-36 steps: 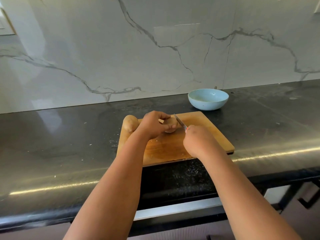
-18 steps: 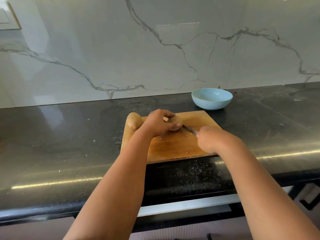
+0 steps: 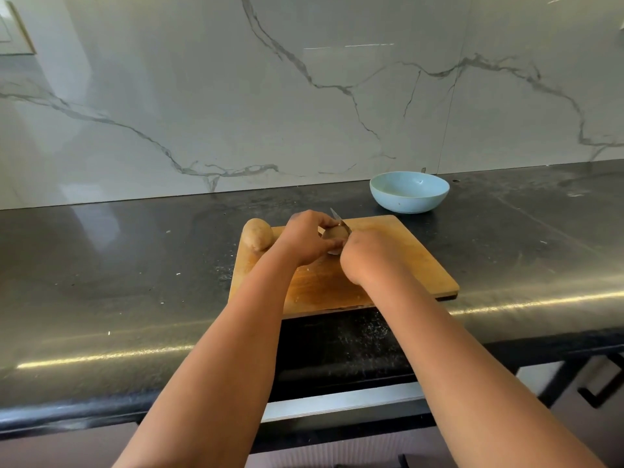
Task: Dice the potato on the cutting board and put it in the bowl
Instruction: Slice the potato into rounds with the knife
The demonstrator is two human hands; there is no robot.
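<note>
A wooden cutting board lies on the black counter. My left hand grips a brown potato near the board's far edge. My right hand holds a small knife; its blade points up and away, resting against the potato's right side. The handle is hidden in my fist. A second whole potato sits on the board's far left corner. A light blue bowl, with nothing in it, stands behind the board to the right.
The black counter runs left and right of the board, with a few crumbs. A marble wall rises right behind it. A dark drawer handle shows below the counter edge at the right.
My right hand has moved left and closer to the potato, and the knife blade has swung from lying low to pointing up against the potato. My left hand keeps its hold.
</note>
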